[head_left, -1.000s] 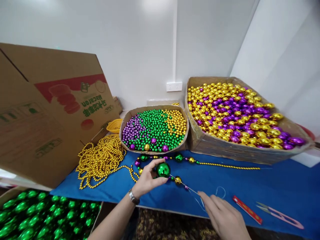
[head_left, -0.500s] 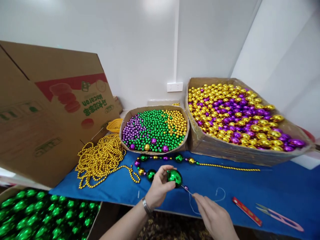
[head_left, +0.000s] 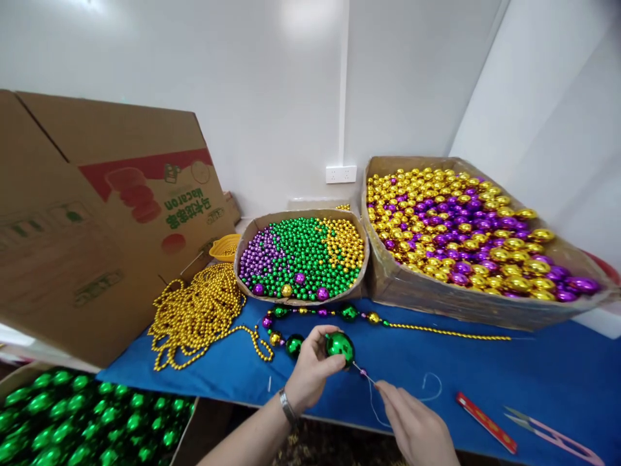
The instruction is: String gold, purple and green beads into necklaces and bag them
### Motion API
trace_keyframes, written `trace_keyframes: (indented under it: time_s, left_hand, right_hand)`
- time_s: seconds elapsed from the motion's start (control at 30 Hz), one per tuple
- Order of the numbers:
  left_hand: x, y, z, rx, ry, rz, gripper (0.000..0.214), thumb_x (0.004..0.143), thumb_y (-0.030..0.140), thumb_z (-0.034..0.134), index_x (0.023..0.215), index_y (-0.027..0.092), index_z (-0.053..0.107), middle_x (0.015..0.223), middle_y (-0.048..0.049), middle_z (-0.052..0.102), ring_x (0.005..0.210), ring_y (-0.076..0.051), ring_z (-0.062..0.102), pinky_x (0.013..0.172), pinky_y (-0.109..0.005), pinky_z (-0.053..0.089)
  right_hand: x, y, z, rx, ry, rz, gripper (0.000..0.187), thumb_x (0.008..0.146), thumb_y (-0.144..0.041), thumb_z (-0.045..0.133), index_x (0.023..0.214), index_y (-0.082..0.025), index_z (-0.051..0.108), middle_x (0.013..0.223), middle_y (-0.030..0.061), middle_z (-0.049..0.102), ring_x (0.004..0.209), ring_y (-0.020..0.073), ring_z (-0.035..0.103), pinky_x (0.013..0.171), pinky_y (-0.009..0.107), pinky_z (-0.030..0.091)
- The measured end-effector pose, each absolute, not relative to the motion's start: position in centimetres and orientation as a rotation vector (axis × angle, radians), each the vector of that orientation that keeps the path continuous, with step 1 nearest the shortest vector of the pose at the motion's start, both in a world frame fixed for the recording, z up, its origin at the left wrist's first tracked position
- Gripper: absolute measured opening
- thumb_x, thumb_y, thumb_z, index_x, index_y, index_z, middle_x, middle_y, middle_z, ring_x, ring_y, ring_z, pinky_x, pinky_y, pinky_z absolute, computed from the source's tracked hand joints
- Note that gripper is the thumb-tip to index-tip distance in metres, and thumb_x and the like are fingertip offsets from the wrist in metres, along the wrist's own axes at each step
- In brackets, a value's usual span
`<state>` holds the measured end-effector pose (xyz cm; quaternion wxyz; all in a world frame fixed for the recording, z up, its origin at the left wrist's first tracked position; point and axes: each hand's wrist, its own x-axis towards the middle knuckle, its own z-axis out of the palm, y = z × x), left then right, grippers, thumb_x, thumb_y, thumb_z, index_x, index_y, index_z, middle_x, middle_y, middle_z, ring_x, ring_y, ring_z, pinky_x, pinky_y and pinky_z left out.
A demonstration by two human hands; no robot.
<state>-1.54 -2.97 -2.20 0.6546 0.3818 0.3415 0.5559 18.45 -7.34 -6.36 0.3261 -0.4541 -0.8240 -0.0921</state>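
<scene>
My left hand [head_left: 313, 372] is closed around a large shiny green ball bead [head_left: 340, 348], thumb at its near side. From that bead a thin line runs down and right through a small purple bead [head_left: 363, 373] to my right hand [head_left: 414, 421]. The right fingers pinch what looks like a thin needle; its end is hidden in the grip. White thread [head_left: 373, 408] loops beneath and beyond the right hand. Behind my left hand, a strand of mixed green, purple and gold beads [head_left: 348, 313] curves across the blue cloth, ending in a gold twisted length [head_left: 446, 332].
A carton of small beads [head_left: 301, 259] and a larger carton of gold and purple beads [head_left: 451, 233] stand behind. Left are gold bead strings [head_left: 198, 317], a yellow basket [head_left: 224, 248], a tall cardboard box [head_left: 121, 259] and green beads [head_left: 87, 414]. Right lie a red strip [head_left: 486, 422] and pink-handled snips [head_left: 553, 437].
The view has shifted slightly, so things sit a little lower and farther right. The small purple bead is slightly farther from the green ball bead. Both hands keep their grips.
</scene>
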Motion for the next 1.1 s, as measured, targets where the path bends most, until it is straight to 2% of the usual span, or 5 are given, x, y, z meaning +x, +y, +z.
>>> trace_keyframes:
  time_s: [0.27,0.4,0.6,0.9,1.1]
  left_hand:
    - [-1.0,-3.2,-1.9,1.002,0.747,1.187,0.054,0.06,0.025,0.08,0.108,0.02,0.055,0.107,-0.0077,0.06,0.09,-0.019,0.057,0.074,-0.028,0.047]
    - [-2.1,-1.6,-0.4,1.228,0.797,1.175,0.044,0.075,0.035,0.068,0.113,0.019,0.055,0.117,-0.0111,0.057,0.106,-0.024,0.052,0.083,-0.032,0.046]
    - [-3.4,7.1,2.6,1.813,1.332,1.192,0.025,0.086,0.03,0.05,0.107,0.016,0.056,0.1,-0.0092,0.064,0.094,-0.02,0.059,0.079,-0.03,0.048]
    - [-0.4,17.2,2.7,2.065,1.655,0.688,0.013,0.082,0.021,0.059,0.092,0.013,0.062,0.1,-0.0118,0.063,0.106,-0.026,0.053,0.091,-0.046,0.04]
    - [0.0,16.4,3.7,1.921,1.542,0.811,0.017,0.078,0.02,0.059,0.093,0.015,0.064,0.095,-0.0112,0.065,0.1,-0.026,0.057,0.081,-0.036,0.045]
  right_hand:
    - [17.5,-6.9,-5.8,-1.166,-2.082,-0.093,0.032,0.094,-0.02,0.031,0.102,-0.017,0.062,0.087,0.0054,0.072,0.075,0.0159,0.07,0.065,0.023,0.056]
    - [18.3,-6.5,-5.6,-1.18,-2.02,-0.078,0.03,0.095,-0.023,0.033,0.099,-0.016,0.062,0.088,0.0066,0.072,0.076,0.0171,0.07,0.064,0.024,0.056]
    - [19.6,-6.3,-5.0,-1.198,-1.961,-0.154,0.03,0.096,-0.027,0.032,0.097,-0.016,0.06,0.083,0.0067,0.072,0.072,0.0177,0.07,0.058,0.023,0.056]
    - [20.0,-5.7,-4.7,-1.236,-1.954,-0.16,0.031,0.096,-0.028,0.032,0.098,-0.018,0.061,0.086,0.0064,0.072,0.074,0.017,0.07,0.062,0.023,0.056]
    - [20.2,-5.5,-4.4,-1.257,-1.905,-0.119,0.031,0.096,-0.029,0.032,0.096,-0.018,0.061,0.083,0.0068,0.072,0.071,0.0172,0.07,0.062,0.022,0.056]
